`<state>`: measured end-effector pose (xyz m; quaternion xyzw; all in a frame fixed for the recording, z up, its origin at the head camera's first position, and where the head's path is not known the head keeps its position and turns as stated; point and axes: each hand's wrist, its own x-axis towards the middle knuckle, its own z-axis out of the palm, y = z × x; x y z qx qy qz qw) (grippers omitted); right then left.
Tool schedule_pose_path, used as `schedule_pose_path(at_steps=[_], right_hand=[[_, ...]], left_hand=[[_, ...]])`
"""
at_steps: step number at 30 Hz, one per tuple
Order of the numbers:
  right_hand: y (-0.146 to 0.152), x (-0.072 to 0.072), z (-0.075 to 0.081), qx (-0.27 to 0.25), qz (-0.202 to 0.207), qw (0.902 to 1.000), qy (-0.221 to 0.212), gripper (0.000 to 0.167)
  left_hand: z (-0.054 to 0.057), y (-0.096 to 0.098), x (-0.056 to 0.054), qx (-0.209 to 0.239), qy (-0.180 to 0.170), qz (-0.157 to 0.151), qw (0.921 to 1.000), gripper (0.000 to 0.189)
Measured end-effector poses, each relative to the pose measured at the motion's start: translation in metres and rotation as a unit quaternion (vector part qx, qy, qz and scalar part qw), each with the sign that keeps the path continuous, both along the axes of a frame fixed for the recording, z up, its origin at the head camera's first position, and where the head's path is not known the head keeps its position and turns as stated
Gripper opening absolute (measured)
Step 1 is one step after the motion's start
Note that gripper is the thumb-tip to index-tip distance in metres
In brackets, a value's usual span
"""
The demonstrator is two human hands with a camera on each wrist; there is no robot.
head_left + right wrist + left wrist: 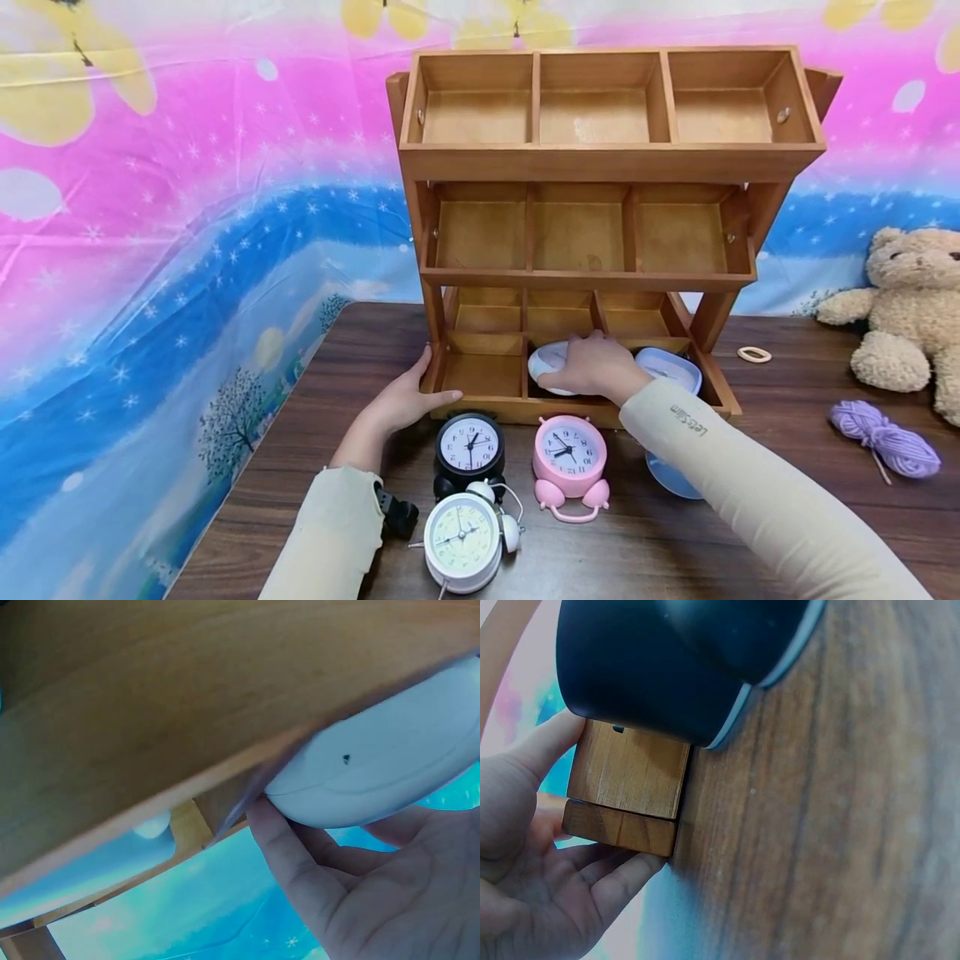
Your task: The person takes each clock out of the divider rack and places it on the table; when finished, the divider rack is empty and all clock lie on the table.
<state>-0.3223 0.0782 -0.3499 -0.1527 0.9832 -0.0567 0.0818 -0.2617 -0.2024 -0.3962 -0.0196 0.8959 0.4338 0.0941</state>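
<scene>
At the lower left corner of the wooden shelf rack (pixel 577 167), my left hand (pixel 393 408) grips the frame. Its thumb lies along the front and the fingers go round the side; the wooden corner (pixel 622 825) shows between them in the left wrist view. My right hand (pixel 600 367) holds a smooth white oval object (pixel 547 360) in the bottom tier's middle compartment. From the right wrist, its rounded white underside (pixel 382 757) shows a seam and a small dark mark. A light blue rounded object (pixel 670 369) sits in the compartment to the right.
In front of the rack are a black alarm clock (pixel 470 446), a pink one (pixel 570 458) and a white one (pixel 461 537). A blue round item (pixel 671 477) is partly under my right sleeve. Purple yarn (pixel 885 439), a wooden ring (pixel 753 355) and a teddy bear (pixel 911 308) are at right.
</scene>
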Motion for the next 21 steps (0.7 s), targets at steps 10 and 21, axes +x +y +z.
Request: schedule_pose_path(at_steps=[10, 21], right_hand=[[0.012, 0.01, 0.006, -0.055, 0.006, 0.9985, 0.006, 0.095], [0.029, 0.06, 0.02, -0.083, 0.054, 0.9918, 0.081, 0.097]], left_hand=[[-0.001, 0.001, 0.0, -0.003, -0.004, 0.003, 1.0, 0.097], [-0.001, 0.001, 0.0, -0.015, -0.009, -0.002, 0.9998, 0.098]])
